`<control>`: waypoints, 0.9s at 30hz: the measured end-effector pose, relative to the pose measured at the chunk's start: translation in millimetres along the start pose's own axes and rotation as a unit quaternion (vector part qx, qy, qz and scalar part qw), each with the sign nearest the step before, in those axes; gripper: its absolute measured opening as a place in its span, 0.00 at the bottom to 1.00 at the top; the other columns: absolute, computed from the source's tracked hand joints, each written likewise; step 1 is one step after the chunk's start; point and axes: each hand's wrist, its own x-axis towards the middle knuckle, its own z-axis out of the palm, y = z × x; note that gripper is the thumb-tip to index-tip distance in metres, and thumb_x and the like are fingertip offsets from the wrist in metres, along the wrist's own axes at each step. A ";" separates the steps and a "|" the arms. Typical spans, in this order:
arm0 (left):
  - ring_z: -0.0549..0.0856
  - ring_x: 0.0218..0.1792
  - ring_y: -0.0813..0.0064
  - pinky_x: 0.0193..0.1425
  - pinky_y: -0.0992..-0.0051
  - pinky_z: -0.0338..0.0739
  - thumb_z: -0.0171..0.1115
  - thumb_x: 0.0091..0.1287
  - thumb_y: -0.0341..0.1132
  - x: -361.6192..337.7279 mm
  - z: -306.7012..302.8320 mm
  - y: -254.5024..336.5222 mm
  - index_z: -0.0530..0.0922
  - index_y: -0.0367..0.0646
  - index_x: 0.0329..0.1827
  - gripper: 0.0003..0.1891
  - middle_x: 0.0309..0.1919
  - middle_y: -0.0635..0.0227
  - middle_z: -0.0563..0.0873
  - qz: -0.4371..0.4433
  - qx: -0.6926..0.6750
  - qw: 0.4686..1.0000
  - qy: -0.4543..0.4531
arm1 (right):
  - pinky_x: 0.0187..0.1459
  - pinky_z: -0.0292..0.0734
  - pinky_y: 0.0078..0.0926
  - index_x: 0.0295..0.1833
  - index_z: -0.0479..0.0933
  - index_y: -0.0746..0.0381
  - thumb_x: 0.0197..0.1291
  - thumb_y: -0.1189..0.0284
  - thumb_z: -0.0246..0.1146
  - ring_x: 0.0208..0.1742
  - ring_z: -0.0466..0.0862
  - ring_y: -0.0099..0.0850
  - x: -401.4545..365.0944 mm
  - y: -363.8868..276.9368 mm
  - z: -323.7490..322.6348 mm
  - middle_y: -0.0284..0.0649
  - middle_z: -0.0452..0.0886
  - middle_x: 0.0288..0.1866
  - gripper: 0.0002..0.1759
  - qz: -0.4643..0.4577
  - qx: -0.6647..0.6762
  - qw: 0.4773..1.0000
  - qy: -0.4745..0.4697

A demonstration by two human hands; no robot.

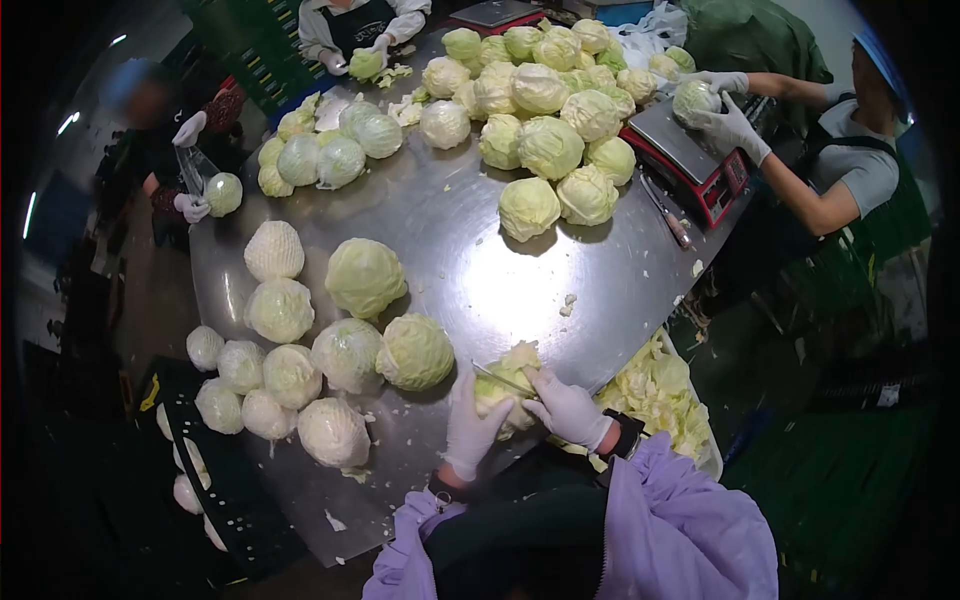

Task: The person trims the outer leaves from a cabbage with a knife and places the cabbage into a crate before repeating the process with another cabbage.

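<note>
A partly trimmed cabbage (pixel 493 397) with loose leaf edges sits at the near edge of the metal table, between my gloved hands. My left hand (pixel 472 428) is closed against its left side, thumb across the front. A knife (pixel 497 377) lies across the top of the cabbage, its thin blade pointing left. The blade runs back to my right hand (pixel 570 408), whose fingers are closed around the handle, which is mostly hidden. Just left of my hands rests a whole green cabbage (pixel 415 352), with a wrapped cabbage (pixel 348 356) beside it.
Cabbages (pixel 540 88) are piled at the back of the steel table (pixel 450 230). A red scale (pixel 690 165) and another knife (pixel 668 215) lie right. A bin of leaves (pixel 660 395) stands by my right arm, a dark crate (pixel 215 480) lower left. Three co-workers handle cabbages around the table.
</note>
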 end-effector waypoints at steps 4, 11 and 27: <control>0.68 0.65 0.49 0.69 0.60 0.62 0.73 0.56 0.46 4.3 -2.0 19.4 0.63 0.33 0.68 0.42 0.62 0.46 0.70 -0.024 0.016 0.998 -0.052 | 0.43 0.80 0.40 0.60 0.72 0.62 0.65 0.61 0.58 0.44 0.84 0.48 17.6 17.9 -2.6 0.50 0.81 0.52 0.22 0.053 -0.001 0.998 -0.041; 0.69 0.62 0.48 0.68 0.59 0.63 0.72 0.55 0.48 6.3 3.9 20.1 0.63 0.32 0.67 0.42 0.61 0.46 0.71 0.015 0.052 0.997 -0.061 | 0.45 0.79 0.39 0.63 0.70 0.60 0.66 0.60 0.58 0.47 0.83 0.49 14.2 23.1 -11.4 0.51 0.81 0.51 0.24 0.029 0.047 0.998 -0.006; 0.70 0.65 0.65 0.69 0.66 0.65 0.75 0.54 0.36 -7.2 -13.6 -10.7 0.61 0.34 0.70 0.43 0.63 0.55 0.71 -0.087 -0.254 0.957 -0.110 | 0.39 0.77 0.42 0.59 0.71 0.58 0.66 0.61 0.58 0.38 0.83 0.50 30.5 114.5 -4.1 0.52 0.82 0.36 0.20 0.244 0.109 0.963 0.012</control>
